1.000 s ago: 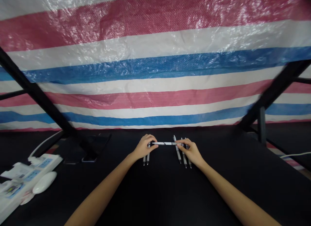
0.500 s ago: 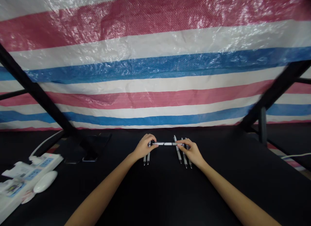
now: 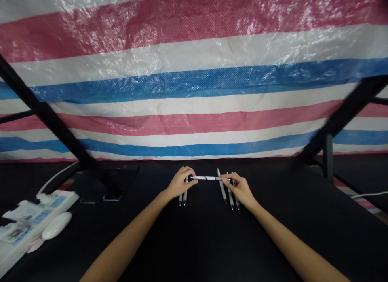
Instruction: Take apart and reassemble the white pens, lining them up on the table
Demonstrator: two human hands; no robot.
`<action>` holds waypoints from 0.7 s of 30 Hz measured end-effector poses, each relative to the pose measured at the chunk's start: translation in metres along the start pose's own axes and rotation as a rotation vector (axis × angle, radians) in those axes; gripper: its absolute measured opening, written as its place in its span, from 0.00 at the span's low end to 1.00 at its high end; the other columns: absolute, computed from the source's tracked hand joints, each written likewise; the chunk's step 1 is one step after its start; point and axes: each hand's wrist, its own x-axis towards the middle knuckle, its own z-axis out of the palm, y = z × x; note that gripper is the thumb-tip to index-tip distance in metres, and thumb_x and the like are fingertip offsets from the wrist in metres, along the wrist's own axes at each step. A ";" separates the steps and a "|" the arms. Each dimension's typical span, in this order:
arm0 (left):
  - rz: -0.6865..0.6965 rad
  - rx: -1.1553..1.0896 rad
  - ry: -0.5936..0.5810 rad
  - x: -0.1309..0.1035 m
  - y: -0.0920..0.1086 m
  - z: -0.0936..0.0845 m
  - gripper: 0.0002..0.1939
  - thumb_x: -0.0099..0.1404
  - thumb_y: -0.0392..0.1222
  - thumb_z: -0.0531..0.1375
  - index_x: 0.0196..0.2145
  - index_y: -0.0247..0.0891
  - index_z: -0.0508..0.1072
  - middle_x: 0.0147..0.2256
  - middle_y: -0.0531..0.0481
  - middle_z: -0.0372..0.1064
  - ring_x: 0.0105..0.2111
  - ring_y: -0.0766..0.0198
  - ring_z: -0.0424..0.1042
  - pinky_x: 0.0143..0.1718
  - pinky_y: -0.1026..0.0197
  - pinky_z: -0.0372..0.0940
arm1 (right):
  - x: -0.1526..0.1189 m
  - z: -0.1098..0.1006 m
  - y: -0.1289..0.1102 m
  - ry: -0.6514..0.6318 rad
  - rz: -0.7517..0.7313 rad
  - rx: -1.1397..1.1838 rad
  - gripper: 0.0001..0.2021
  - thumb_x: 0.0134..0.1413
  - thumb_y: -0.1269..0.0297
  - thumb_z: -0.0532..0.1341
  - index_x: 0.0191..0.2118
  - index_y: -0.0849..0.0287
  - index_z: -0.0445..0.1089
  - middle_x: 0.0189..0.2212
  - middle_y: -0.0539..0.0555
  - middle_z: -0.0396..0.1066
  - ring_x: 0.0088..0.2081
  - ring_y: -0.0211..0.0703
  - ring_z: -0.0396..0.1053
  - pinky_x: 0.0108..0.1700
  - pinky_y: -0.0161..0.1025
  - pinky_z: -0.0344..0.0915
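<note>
A white pen (image 3: 209, 178) lies level between my two hands, above the black table. My left hand (image 3: 182, 182) pinches its left end between thumb and fingers, and my right hand (image 3: 238, 187) pinches the right end. Beneath and beside my left hand are two pens (image 3: 185, 198), partly covered by the fingers. Another three pens stretch out by my right hand: one pen (image 3: 222, 189) on the left, a middle pen (image 3: 230, 201) and a right pen (image 3: 237, 204), the last two partly hidden by my fingers.
On the left are a white power strip (image 3: 42, 217), a white mouse (image 3: 57, 225) and dark flat devices (image 3: 112, 198) beside a black frame bar (image 3: 60, 132). Another black bar (image 3: 342, 112) slants at the right. Behind the black table (image 3: 194, 241) hangs a striped sheet (image 3: 194, 124).
The held pen has turned slightly about its length, its dark markings now showing differently. Both hands stay in nearly the same place.
</note>
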 end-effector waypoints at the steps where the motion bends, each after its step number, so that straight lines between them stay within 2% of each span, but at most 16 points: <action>1: 0.004 0.008 -0.003 0.000 0.001 0.000 0.07 0.61 0.44 0.58 0.33 0.38 0.70 0.37 0.48 0.68 0.38 0.61 0.65 0.43 0.57 0.60 | 0.000 0.000 0.000 -0.003 0.001 0.002 0.15 0.48 0.53 0.61 0.36 0.56 0.76 0.30 0.55 0.70 0.33 0.45 0.66 0.40 0.43 0.62; 5: -0.005 0.029 -0.012 0.000 0.004 -0.002 0.11 0.66 0.43 0.52 0.31 0.38 0.71 0.36 0.48 0.68 0.37 0.62 0.65 0.43 0.56 0.59 | 0.000 0.000 -0.001 -0.012 -0.003 0.011 0.15 0.48 0.53 0.61 0.36 0.56 0.76 0.31 0.55 0.71 0.34 0.46 0.66 0.42 0.44 0.62; 7: -0.021 0.018 0.006 0.000 0.004 -0.003 0.08 0.63 0.45 0.56 0.35 0.39 0.71 0.37 0.48 0.68 0.38 0.61 0.66 0.44 0.56 0.60 | 0.000 0.000 -0.001 -0.004 0.009 0.005 0.15 0.48 0.53 0.61 0.36 0.56 0.76 0.30 0.55 0.71 0.34 0.46 0.66 0.42 0.44 0.62; 9: -0.028 0.003 0.023 0.000 0.003 -0.002 0.11 0.59 0.46 0.60 0.38 0.39 0.70 0.37 0.48 0.68 0.39 0.60 0.65 0.43 0.56 0.60 | 0.000 0.000 -0.002 0.003 0.019 -0.004 0.15 0.48 0.52 0.61 0.36 0.56 0.76 0.30 0.55 0.71 0.34 0.47 0.66 0.42 0.45 0.61; 16: -0.001 0.001 0.018 0.000 0.001 -0.001 0.07 0.61 0.44 0.59 0.31 0.38 0.71 0.34 0.48 0.69 0.36 0.61 0.66 0.40 0.57 0.62 | 0.000 -0.001 -0.005 0.009 0.021 -0.002 0.15 0.48 0.51 0.60 0.35 0.57 0.76 0.29 0.55 0.72 0.34 0.47 0.66 0.41 0.45 0.61; 21: 0.017 -0.001 0.026 -0.001 0.004 -0.002 0.09 0.62 0.43 0.58 0.40 0.38 0.71 0.37 0.47 0.69 0.39 0.60 0.66 0.42 0.57 0.62 | 0.000 -0.002 -0.006 -0.003 0.019 -0.009 0.15 0.48 0.52 0.60 0.34 0.55 0.76 0.29 0.54 0.73 0.34 0.47 0.67 0.44 0.46 0.60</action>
